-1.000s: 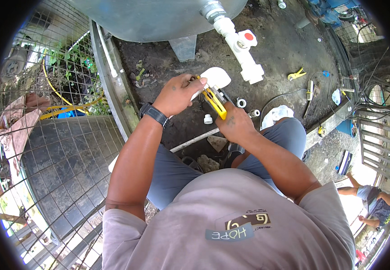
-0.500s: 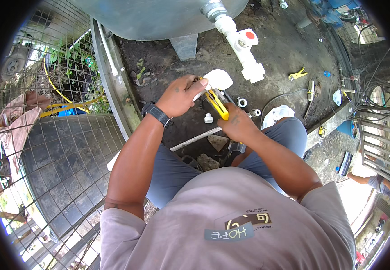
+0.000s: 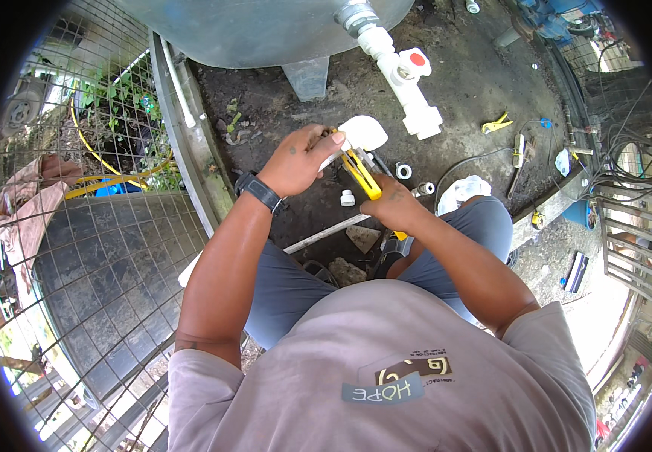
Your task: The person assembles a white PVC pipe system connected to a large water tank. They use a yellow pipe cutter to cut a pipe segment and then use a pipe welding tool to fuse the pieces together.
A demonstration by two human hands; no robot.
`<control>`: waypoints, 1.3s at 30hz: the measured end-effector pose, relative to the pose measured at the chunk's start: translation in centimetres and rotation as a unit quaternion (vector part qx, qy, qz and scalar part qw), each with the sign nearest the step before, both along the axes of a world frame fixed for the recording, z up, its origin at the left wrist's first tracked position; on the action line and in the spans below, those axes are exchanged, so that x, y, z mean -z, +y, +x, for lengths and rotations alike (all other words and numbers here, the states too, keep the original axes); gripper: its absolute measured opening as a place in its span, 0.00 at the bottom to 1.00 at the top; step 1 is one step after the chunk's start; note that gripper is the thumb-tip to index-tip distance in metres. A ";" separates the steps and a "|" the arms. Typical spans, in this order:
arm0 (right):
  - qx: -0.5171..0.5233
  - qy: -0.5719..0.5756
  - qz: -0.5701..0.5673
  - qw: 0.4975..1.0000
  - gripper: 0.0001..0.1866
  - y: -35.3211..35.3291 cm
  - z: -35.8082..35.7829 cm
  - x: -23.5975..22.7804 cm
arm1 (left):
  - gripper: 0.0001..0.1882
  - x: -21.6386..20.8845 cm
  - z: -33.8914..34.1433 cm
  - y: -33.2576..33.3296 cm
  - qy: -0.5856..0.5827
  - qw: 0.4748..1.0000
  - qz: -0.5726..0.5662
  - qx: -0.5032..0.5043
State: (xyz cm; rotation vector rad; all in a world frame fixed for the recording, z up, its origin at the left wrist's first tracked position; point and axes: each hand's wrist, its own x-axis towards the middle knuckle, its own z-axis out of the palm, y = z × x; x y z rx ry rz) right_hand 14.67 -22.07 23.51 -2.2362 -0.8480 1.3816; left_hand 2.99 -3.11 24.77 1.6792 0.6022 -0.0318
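Note:
My left hand (image 3: 302,160) is closed around a white plastic pipe elbow (image 3: 364,133), thumb on top; the elbow's curved end points away from me. My right hand (image 3: 394,205) grips a yellow hand tool (image 3: 361,173) with grey parts along its right side. The tool's far end meets the elbow's near end beside my left thumb. My fingers hide much of the tool, so its exact kind does not show. Below my right hand, a small white fitting (image 3: 348,198) lies on the ground, with a white ring (image 3: 403,172) and another fitting (image 3: 425,188) farther right.
Ahead stands a big grey tank (image 3: 266,30), with a white valve (image 3: 412,64) and pipe jutting toward me. A yellow tool (image 3: 497,123) lies at the right. Wire mesh (image 3: 115,248) borders my left; coiled black cables (image 3: 635,158) hang at the right.
My right hand and the tool shift slightly, and a yellow piece now shows below that hand. The elbow stays nearly in place. At the far right, another person's arm has moved.

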 end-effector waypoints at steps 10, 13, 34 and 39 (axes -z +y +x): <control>-0.153 -0.149 0.108 0.971 0.30 -1.8 -0.3 3.8 | 0.27 -0.4 0.1 -0.3 0.009 1.000 0.006 -0.001; -0.079 -0.124 0.091 0.985 0.28 -1.9 -0.6 4.5 | 0.27 -0.5 0.2 -0.2 0.005 1.000 -0.003 0.005; 0.041 -0.092 0.002 0.995 0.25 -0.4 -1.7 0.5 | 0.29 0.1 0.2 -0.7 -0.020 0.999 -0.016 -0.038; 0.031 -0.104 -0.022 0.994 0.23 -0.2 -1.7 0.3 | 0.29 0.4 0.3 -0.7 -0.009 0.999 -0.007 -0.048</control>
